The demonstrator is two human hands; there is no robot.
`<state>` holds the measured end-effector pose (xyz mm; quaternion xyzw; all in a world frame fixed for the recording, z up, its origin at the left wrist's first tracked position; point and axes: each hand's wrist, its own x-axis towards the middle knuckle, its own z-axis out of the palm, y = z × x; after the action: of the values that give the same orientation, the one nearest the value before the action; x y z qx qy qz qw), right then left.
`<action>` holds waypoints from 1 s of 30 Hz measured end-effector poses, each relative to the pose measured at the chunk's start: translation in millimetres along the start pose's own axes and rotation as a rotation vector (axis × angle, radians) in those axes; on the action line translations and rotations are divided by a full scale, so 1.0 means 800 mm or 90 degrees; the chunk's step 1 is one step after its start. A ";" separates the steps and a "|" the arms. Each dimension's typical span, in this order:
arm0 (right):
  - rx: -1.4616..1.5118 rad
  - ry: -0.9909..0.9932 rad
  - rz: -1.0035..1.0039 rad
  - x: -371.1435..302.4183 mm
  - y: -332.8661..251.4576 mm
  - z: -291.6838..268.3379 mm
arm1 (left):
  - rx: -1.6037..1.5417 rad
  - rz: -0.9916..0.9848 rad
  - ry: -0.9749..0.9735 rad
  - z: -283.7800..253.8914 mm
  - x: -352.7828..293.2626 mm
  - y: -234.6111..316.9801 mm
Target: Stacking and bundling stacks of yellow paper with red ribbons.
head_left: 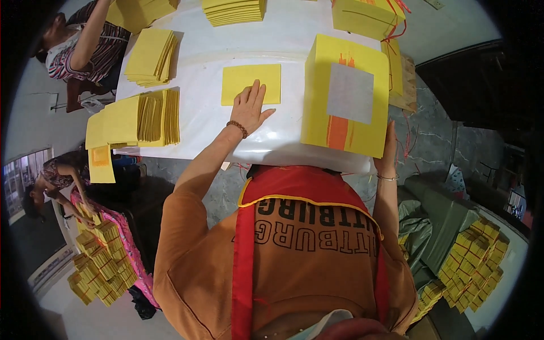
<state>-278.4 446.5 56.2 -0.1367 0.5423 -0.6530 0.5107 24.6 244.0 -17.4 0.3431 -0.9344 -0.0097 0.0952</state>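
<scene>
My left hand point(248, 107) lies flat with its fingers spread, over the lower part of a small yellow paper piece point(238, 76) on the white-covered table point(266, 130). To the right stands a large stack of yellow paper sheets point(317, 102). Its top sheet bears an orange streak point(338, 133) and a silver-grey rectangle point(351, 93). Along the stack's right edge, near the table's front corner, is my right hand point(388, 148), its visible fingers stretched out; the stack partly hides this hand, and nothing shows held in it.
Folded yellow paper piles point(148, 56) and a tight row of yellow bundles point(157, 117) line the table's left side. More piles point(233, 10) stand at the far edge. Two other people work at the left. Tied yellow bundles point(473, 263) are heaped at the lower right.
</scene>
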 end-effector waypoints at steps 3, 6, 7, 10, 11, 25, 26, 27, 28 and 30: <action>-0.018 -0.039 -0.093 -0.004 -0.015 0.013 | 0.021 -0.003 -0.011 0.005 0.002 0.004; -0.022 -0.084 -0.165 -0.004 -0.029 0.023 | 0.052 0.002 -0.007 -0.001 0.009 0.006; -0.062 -0.088 -0.195 -0.003 -0.033 0.025 | 0.068 -0.011 -0.026 -0.005 0.012 0.005; -0.187 -0.096 -0.274 -0.003 -0.047 0.018 | 0.061 0.013 -0.028 -0.040 0.042 0.011; -0.228 -0.109 -0.297 -0.001 -0.051 0.017 | 0.063 -0.011 -0.104 -0.047 0.047 0.010; -0.501 -0.231 -0.391 0.011 -0.064 0.016 | -0.567 -0.053 0.094 -0.139 0.070 0.118; -0.507 -0.226 -0.397 0.012 -0.062 0.015 | -0.604 -0.080 0.107 -0.143 0.065 0.128; -0.506 -0.224 -0.392 0.013 -0.062 0.014 | -0.642 -0.108 0.120 -0.145 0.060 0.133; -0.492 -0.227 -0.385 0.015 -0.063 0.013 | -0.605 -0.083 0.143 -0.143 0.056 0.134; -0.482 -0.227 -0.371 0.016 -0.061 0.012 | -0.492 0.057 0.167 -0.152 0.050 0.133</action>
<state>-302.2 425.1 96.8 -0.5672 0.5843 -0.4927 0.3068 -51.2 305.4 118.0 0.2396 -0.8558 -0.3125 0.3355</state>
